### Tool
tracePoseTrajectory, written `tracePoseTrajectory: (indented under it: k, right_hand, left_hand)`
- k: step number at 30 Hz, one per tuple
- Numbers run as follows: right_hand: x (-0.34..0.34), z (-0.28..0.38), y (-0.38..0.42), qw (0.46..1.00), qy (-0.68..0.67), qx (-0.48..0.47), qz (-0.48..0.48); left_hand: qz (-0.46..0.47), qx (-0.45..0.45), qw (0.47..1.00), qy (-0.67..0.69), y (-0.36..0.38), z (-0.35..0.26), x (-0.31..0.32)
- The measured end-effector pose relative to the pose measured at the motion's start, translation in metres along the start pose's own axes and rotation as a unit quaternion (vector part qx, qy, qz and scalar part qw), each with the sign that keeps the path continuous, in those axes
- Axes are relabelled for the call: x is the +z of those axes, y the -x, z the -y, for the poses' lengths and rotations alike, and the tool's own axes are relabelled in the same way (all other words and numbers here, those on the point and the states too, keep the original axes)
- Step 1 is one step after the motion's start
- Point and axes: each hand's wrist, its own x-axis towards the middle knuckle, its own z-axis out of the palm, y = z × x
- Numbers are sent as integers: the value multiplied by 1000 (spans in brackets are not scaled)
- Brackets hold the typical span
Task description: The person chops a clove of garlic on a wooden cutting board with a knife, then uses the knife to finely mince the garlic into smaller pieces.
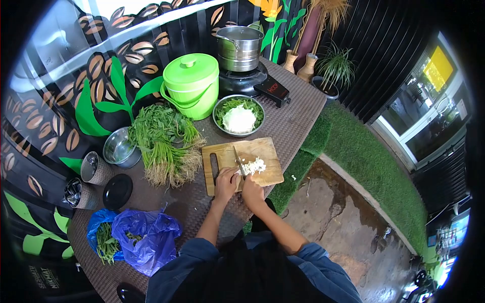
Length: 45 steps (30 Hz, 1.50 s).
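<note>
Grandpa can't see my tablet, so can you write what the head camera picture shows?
A person's right hand grips a knife beside chopped white pieces on a wooden cutting board, left hand close by. Nearby on the table are leafy greens with roots, a lidded green bucket and a metal pot on a stove.

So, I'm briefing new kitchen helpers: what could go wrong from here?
The left hand sits close beside the narrow metal knife in the right hand, so a slip might cause a cut. The rectangular light-wood cutting board reaches the edge of the brown woven-textured table, so chopped white pieces could spill off.
</note>
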Motion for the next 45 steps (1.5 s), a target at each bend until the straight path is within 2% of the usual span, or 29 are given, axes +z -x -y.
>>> tracePoseTrajectory:
  k: [3,5,8,10,14,16,19,22,27,30,34,36,39,45]
  right_hand:
    - [-20,-2,-9,999,28,-32,27]
    - [-30,3,-7,998,27,-13,50]
    - [-13,-2,3,996,63,-54,34]
    - [0,4,8,999,30,-6,-34]
    - [4,2,-1,998,19,-31,-45]
    - [-3,-2,-5,999,26,-44,-19]
    - [-12,-9,-3,996,43,-82,-6]
    - [0,-5,9,998,31,-32,-36]
    - [4,-7,-12,998,27,-36,-46]
    - [-27,-4,-19,998,24,-49,43]
    - [-21,1,-2,999,18,-30,35]
    - [-10,7,10,999,28,-8,-16]
    - [3,3,-3,997,47,-45,-34]
    - [-26,-5,-14,995,67,-78,8]
  left_hand:
    - [-1,-13,1000,14,1,0,0]
    - [-2,-20,1000,20,1,3,1]
    - [3,-23,1000,12,0,0,0]
    - [-2,-19,1000,22,0,-3,-1]
    - [7,-24,1000,11,1,-4,-3]
    - [-19,-74,996,52,0,-5,0]
    - [-18,-84,995,54,2,0,4]
    - [-7,-111,989,94,2,1,4]
    - [0,-84,993,88,3,1,2]
    - [-8,-70,995,76,1,4,5]
    - [-14,-86,993,76,2,4,4]
    - [0,-98,994,50,2,0,0]
    - [7,-103,994,46,3,1,2]
    - [-15,-81,995,56,2,4,2]
